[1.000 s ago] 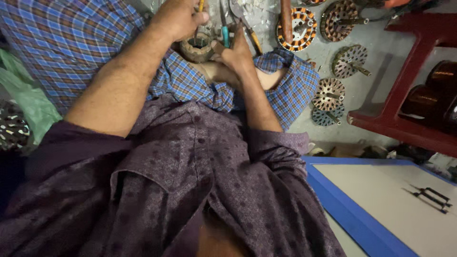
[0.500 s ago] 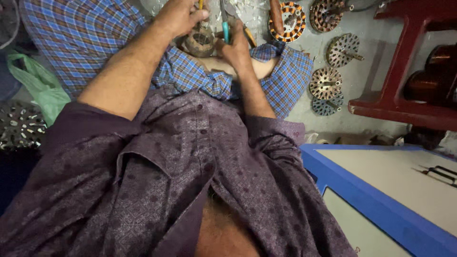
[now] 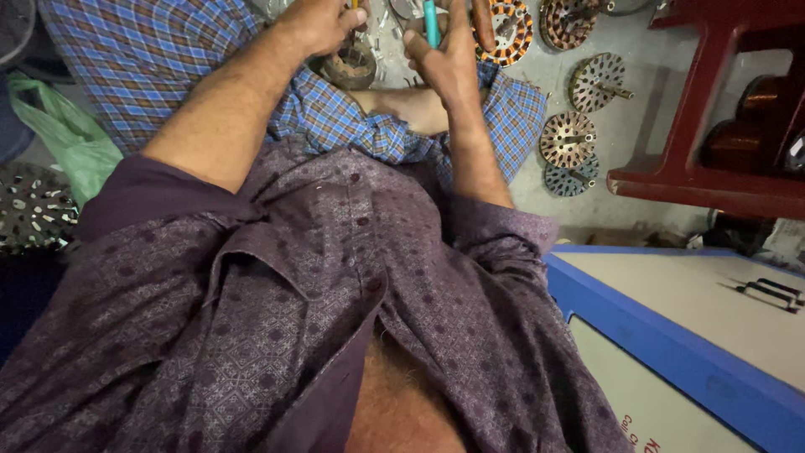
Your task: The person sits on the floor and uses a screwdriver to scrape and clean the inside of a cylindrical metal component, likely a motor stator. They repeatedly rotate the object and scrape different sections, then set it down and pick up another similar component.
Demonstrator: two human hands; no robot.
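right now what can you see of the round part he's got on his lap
The round part is a dull brown, rusty-looking metal ring, a motor winding core by its look, with slots around its hollow centre. It rests on the blue checked cloth over the lap, tilted slightly. The left hand sits on its top edge, hiding part of it; the right hand is beside it, gripping a teal tool.

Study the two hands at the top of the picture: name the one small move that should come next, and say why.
Probably lower the left hand so its thin tool meets the round motor part on the lap. That hand sits just above the part, the tool barely showing at the frame edge. The right hand grips a teal tool beside it, apart from the part. Whether either tool touches yet cannot be told.
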